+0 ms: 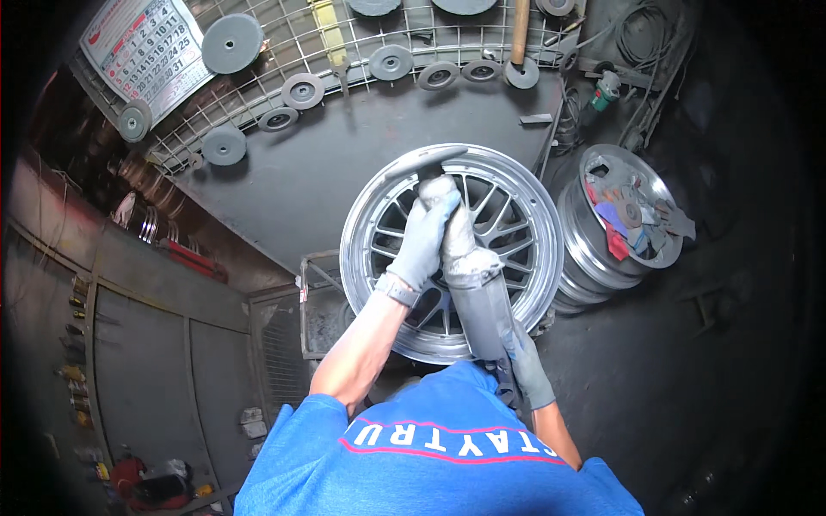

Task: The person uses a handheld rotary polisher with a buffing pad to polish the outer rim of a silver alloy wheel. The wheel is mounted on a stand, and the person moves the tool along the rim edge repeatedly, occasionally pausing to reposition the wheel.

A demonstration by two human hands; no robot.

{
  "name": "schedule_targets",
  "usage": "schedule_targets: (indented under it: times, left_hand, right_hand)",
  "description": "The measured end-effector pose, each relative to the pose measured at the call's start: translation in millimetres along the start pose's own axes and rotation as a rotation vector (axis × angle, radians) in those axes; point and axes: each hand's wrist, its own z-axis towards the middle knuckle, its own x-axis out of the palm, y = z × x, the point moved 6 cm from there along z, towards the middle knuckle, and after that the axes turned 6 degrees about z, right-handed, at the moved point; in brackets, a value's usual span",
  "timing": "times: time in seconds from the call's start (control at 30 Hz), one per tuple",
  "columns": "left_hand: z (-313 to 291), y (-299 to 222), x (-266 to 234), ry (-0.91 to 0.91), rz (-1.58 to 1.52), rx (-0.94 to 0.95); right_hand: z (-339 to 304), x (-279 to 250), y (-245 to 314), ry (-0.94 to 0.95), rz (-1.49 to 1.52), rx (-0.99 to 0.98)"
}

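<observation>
A silver multi-spoke car wheel rim point(535, 273) lies in front of me, its spoked face up. Across it points an angle grinder point(482, 314) with a dark grey body and a front wrapped in pale, worn material. Its disc point(422, 162) is tilted against the far lip of the rim. My left hand point(423, 241), in a light grey glove, is closed round the wrapped front. Lower down, my right hand point(529, 370), gloved too, grips the rear of the grinder beside my body; its fingers are partly hidden behind the tool.
To the right, stacked wheel rims point(594, 258) hold rags and discs on top. A wire grid point(284, 64) at the back carries several grinding discs point(232, 43). A metal frame stand point(303, 314) sits left of the wheel. A green power tool point(605, 90) hangs at back right.
</observation>
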Motion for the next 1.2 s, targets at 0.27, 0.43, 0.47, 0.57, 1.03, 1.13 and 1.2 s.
schedule_targets:
  times: [0.27,0.43,0.47,0.57,1.03,1.13,1.2]
  left_hand:
    - [33.2,-0.5,-11.9,-0.032,0.123,0.005]
    - [29.6,-3.8,-16.3,-0.133,0.129,0.033]
    - [28.8,-3.6,-18.8,-0.141,0.105,0.035]
    - [26.6,0.9,-28.7,-0.137,0.017,0.041]
    - [-55.9,22.4,-96.2,-0.283,0.169,0.358]
    - [-52.5,23.8,-91.4,-0.285,-0.136,0.277]
    - [-43.4,17.9,-86.3,-0.282,-0.059,0.282]
  right_hand:
    - [26.9,11.2,-1.7,0.056,0.170,0.052]
    - [36.1,-1.8,-12.0,0.047,0.091,0.057]
    - [38.6,-2.5,-12.5,0.052,0.085,0.051]
    - [40.8,-3.9,-2.0,0.068,0.028,0.034]
    - [78.9,-25.5,51.0,0.299,-0.474,-0.024]
    - [78.0,-24.3,46.9,0.318,-0.406,-0.002]
    - [77.9,-24.2,36.1,0.299,-0.364,-0.004]
